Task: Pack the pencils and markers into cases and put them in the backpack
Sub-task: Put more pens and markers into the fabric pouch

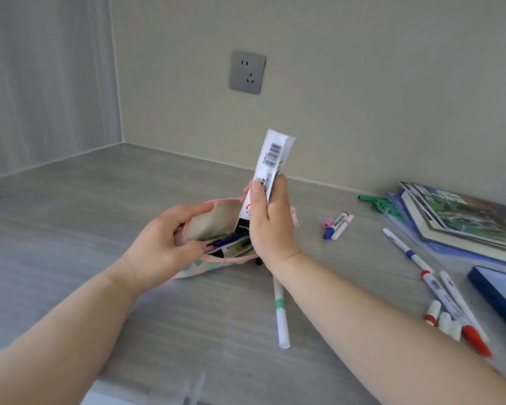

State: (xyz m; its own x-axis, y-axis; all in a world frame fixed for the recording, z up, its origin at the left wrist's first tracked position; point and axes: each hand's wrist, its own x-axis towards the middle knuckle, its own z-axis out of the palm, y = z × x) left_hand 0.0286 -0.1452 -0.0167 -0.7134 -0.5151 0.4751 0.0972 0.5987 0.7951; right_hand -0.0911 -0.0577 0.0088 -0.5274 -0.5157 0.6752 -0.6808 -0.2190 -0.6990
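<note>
A pale fabric pencil case (214, 220) with pink trim lies open on the grey desk. My left hand (164, 244) grips its near rim and holds the mouth apart. Pens and a printed packet show inside. My right hand (268, 226) grips a tall white packet (272, 159) with a barcode, upright, its lower end in the case mouth. A white marker with a green band (281, 311) lies on the desk under my right wrist. More markers (338, 225) lie to the right, and red-capped markers (450, 305) further right.
A stack of books and blue folders (462, 220) sits at the right edge with green clips (380, 204) beside it. A dark blue box (500, 293) lies near the right front. A wall socket (247, 72) is on the back wall.
</note>
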